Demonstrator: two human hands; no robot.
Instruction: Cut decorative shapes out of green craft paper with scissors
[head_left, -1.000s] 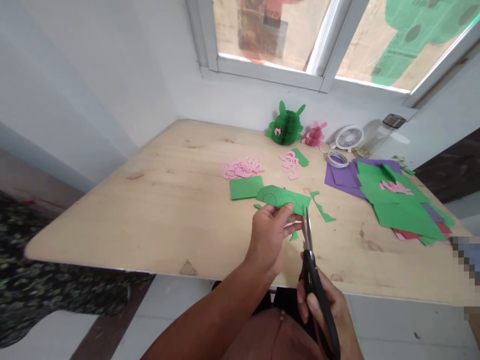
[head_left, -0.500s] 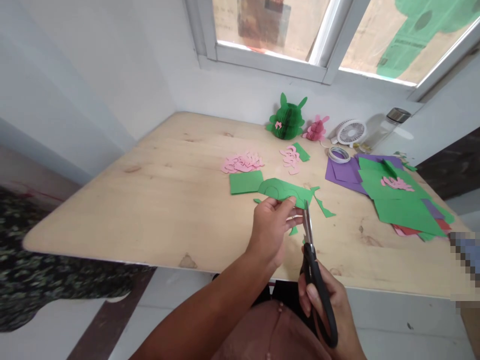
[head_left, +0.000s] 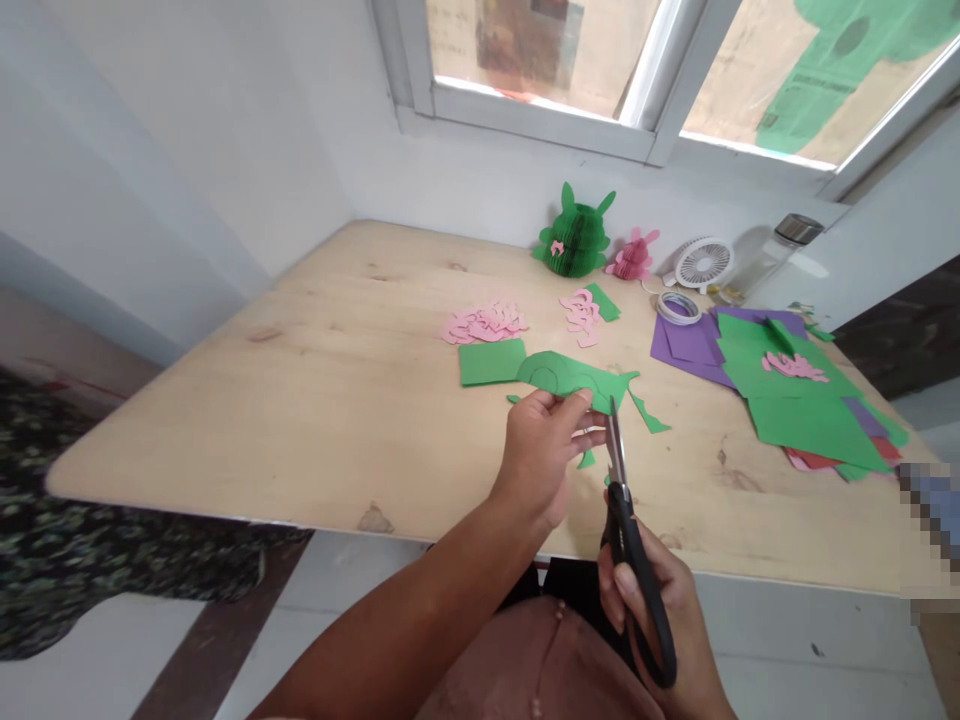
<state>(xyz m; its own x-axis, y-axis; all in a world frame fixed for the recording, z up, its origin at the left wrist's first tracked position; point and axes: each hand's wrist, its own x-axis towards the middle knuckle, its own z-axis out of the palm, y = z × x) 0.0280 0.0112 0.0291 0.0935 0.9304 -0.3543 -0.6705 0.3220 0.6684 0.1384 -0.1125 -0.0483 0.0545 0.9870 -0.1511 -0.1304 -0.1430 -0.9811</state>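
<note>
My left hand (head_left: 544,440) pinches the lower edge of a piece of green paper (head_left: 566,373) marked with drawn curved outlines. In my right hand (head_left: 660,590) is a pair of black-handled scissors (head_left: 630,545), its blades pointing away from me. The blade tips reach the paper's right end, close to my left fingertips. Just beyond lies a green rectangle of paper (head_left: 491,362), its right side meeting the held piece in view. Thin green offcuts (head_left: 649,412) rest on the table to the right of the paper.
Pink paper cutouts (head_left: 487,323) lie in a pile, with more pink cutouts (head_left: 581,315) nearby. Green sheets (head_left: 810,425) and purple sheets (head_left: 686,345) are stacked at right. Along the wall stand a green paper figure (head_left: 576,240), a pink one (head_left: 634,257), a fan (head_left: 703,263) and a bottle (head_left: 776,260).
Almost nothing differs. The scissors and the green paper keep nearly the same place, and the whole view has shifted very slightly.
</note>
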